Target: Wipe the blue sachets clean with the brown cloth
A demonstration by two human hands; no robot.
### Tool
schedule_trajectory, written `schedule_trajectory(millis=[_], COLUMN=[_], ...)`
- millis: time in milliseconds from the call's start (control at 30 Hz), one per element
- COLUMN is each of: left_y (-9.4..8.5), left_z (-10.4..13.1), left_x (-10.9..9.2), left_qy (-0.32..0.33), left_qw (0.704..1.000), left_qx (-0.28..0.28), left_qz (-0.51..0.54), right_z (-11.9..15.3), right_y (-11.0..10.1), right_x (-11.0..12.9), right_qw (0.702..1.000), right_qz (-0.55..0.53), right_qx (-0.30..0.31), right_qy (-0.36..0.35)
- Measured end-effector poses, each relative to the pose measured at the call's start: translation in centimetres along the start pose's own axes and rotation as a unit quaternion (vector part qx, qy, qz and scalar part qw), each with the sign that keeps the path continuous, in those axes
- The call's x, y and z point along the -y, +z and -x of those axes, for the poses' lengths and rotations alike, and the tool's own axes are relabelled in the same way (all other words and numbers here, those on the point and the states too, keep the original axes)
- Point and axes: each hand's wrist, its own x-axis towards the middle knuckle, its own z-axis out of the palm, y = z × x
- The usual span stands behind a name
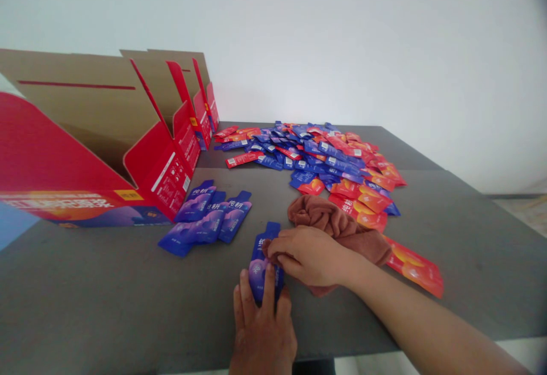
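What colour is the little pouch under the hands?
Blue-purple with white writing, the pouch shows best in the head view, under the left hand and right hand.
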Motion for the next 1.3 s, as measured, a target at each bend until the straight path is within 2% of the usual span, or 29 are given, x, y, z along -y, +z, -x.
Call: schedule_trajectory(millis=[300, 733, 1033, 1300], left_y=[-0.37, -0.24, -0.36, -0.05], left_z=[-0.23, -0.12, -0.26, -0.07], left_x=[-0.17, -0.19, -0.20, -0.03], left_qy=[-0.009, -0.005, -0.005, 0.006], left_qw=[1.000, 1.000, 1.000, 1.000], left_qx=[0.010, -0.004, -0.001, -0.007], left_qz=[0.011, 0.008, 0.009, 0.001], right_z=[-0.04, 0.09, -0.07, -0.06], right_y=[0.45, 0.00, 0.45, 0.34], right_x=[-0.22, -0.18, -0.22, -0.20], right_qw=[0.998, 1.000, 0.999, 0.999], right_qz=[0.027, 0.007, 0.023, 0.030], right_qx=[-0.030, -0.001, -0.018, -0.021], right_qy=[0.043, -0.020, 0.046, 0.031])
